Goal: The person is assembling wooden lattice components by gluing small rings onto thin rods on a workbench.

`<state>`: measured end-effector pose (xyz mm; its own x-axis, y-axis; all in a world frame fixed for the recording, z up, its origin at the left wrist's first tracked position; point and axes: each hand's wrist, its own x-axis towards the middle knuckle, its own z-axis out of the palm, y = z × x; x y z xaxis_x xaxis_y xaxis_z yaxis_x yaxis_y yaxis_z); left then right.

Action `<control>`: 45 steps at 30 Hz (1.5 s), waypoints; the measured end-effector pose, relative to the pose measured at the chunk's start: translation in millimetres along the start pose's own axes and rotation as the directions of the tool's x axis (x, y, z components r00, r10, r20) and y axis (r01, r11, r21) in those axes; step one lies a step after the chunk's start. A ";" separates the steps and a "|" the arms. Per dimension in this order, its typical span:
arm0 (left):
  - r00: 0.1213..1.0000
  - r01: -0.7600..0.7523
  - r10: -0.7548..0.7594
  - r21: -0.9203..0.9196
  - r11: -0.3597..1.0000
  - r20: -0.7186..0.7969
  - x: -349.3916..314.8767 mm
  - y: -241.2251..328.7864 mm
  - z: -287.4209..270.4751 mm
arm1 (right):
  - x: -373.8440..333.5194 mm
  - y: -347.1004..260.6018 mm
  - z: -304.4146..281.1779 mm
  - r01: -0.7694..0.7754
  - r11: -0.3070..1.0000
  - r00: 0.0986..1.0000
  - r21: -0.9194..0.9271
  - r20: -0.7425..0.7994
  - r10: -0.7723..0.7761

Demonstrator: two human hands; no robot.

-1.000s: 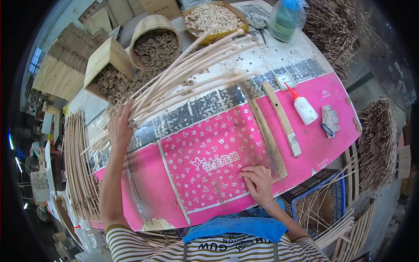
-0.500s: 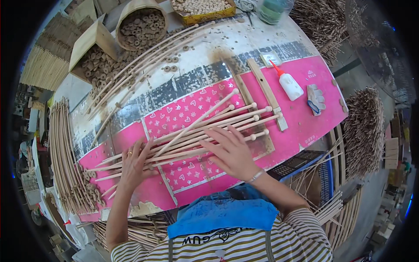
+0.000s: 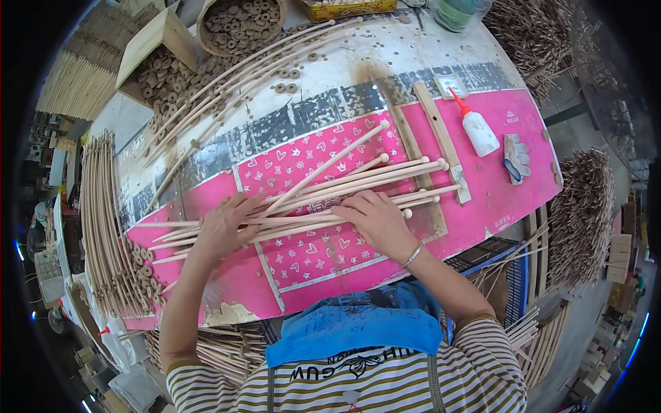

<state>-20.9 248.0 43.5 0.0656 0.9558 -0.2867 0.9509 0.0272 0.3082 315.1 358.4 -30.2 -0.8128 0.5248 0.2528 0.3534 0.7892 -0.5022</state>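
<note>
A loose bundle of pale wooden sticks with round knobs point(image 3: 358, 180) lies across the pink tabletop, knobs to the right. My left hand point(image 3: 231, 224) is over the plain left part of the bundle, fingers curled round the sticks. Farther right, my right hand point(image 3: 375, 219) grips the nearer sticks, its fingertips bent into a gap in the bundle. One knobbed stick point(image 3: 330, 165) slants across the others toward the far side. How many sticks each hand holds is hidden under the fingers.
Right of the bundle are wooden strips point(image 3: 441, 138), a white glue bottle with a red tip point(image 3: 480, 134) and a glove point(image 3: 516, 160). Wooden rings point(image 3: 172, 79) spill from a box at the far left. Long rods point(image 3: 107, 227) line the left edge; a blue crate point(image 3: 513, 282) stands below the table.
My right hand's outstretched fingers have curled in round the nearer sticks. A gap has opened between the nearer and farther sticks. My left hand has closed more on the bundle; the view has shifted slightly.
</note>
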 end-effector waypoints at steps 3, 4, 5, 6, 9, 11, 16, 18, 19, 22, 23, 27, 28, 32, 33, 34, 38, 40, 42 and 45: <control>0.995 -0.021 0.032 -0.119 0.993 0.093 7.8 -3.2 -11.7 | -0.1 9.6 0.4 0.101 0.995 0.995 0.006 0.006 -0.101; 0.990 -0.018 0.041 -0.171 0.985 0.131 8.6 -13.5 -10.1 | -1.0 9.7 -0.4 0.103 0.994 0.995 0.030 0.012 -0.103; 0.984 -0.013 0.052 -0.222 0.975 0.169 9.0 -21.9 -10.4 | -1.2 10.2 -1.1 0.105 0.993 0.994 0.054 0.018 -0.106; 0.973 0.093 -0.010 -0.349 0.932 0.232 13.3 -21.6 -15.4 | -2.7 13.0 -2.7 0.112 0.993 0.994 0.046 0.015 -0.112; 0.860 0.406 -0.180 -0.428 0.807 0.477 23.7 -8.4 -39.1 | -4.0 17.9 -6.9 0.086 0.995 0.994 0.047 0.060 -0.089; 0.906 0.234 -0.023 -0.454 0.860 0.422 20.2 -15.0 -41.2 | -2.6 12.8 -8.8 0.073 0.995 0.995 0.073 0.063 -0.078; 0.950 0.108 -0.065 -0.124 0.986 0.304 41.5 7.2 -3.5 | -7.9 13.4 -8.4 0.152 0.988 0.984 0.042 0.087 -0.155; 0.996 0.031 -0.035 0.044 0.999 0.079 41.0 31.1 20.8 | -11.6 14.0 -12.8 0.166 0.984 0.978 0.066 0.117 -0.173; 0.997 -0.042 0.047 0.098 0.994 -0.055 37.8 36.3 32.9 | -11.1 13.6 -22.2 0.172 0.979 0.975 0.106 0.126 -0.185; 0.983 -0.029 0.036 0.043 0.999 -0.180 28.3 60.8 51.9 | -23.9 61.5 -79.5 -0.127 0.989 0.976 0.072 -0.168 0.138; 0.958 -0.023 0.037 0.052 0.998 -0.284 21.4 64.6 58.7 | -25.6 81.7 -94.3 -0.417 0.814 0.774 0.404 -0.311 0.551; 0.932 -0.059 0.038 -0.046 0.997 -0.361 14.3 77.0 58.9 | -72.8 210.8 -149.4 -0.625 0.720 0.700 -0.300 -0.624 0.348; 0.933 -0.061 0.040 -0.046 0.997 -0.358 8.2 80.0 56.0 | -83.7 219.2 -151.7 -0.634 0.710 0.697 -0.308 -0.626 0.351; 0.936 -0.013 0.013 0.001 1.000 -0.352 -8.3 76.9 68.7 | -102.1 229.5 -168.6 -0.667 0.744 0.584 -0.026 -0.638 0.501; 0.937 -0.016 0.014 -0.004 1.000 -0.350 -7.3 78.0 69.6 | -110.7 232.5 -173.8 -0.730 0.666 0.582 -0.154 -0.652 0.487; 0.938 -0.007 0.006 -0.001 1.000 -0.347 -6.4 77.9 69.0 | -122.1 236.0 -178.5 -0.775 0.567 0.582 -0.277 -0.663 0.471; 0.934 -0.035 0.019 -0.038 0.999 -0.356 -2.0 80.7 69.6 | -160.6 279.6 -200.9 -0.832 0.502 0.550 -0.236 -0.473 0.688; 0.937 -0.049 0.028 -0.052 0.997 -0.349 -2.5 81.1 68.4 | -162.4 280.9 -196.8 -0.741 0.624 0.322 0.249 -0.684 0.655; 0.937 -0.029 0.010 -0.051 0.998 -0.350 -7.6 80.9 66.8 | -109.6 231.1 -194.8 -0.575 0.757 0.373 0.311 -0.724 0.580; 0.931 -0.011 -0.002 -0.032 0.999 -0.366 -12.1 76.6 70.9 | -21.4 147.2 -162.8 -0.407 0.893 0.684 0.190 -0.585 0.436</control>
<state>72.6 217.7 6.2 -0.0515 0.9966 0.0643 0.9399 0.0266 0.3404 459.9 515.2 25.1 -0.1309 0.8897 0.4374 0.5583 0.4308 -0.7091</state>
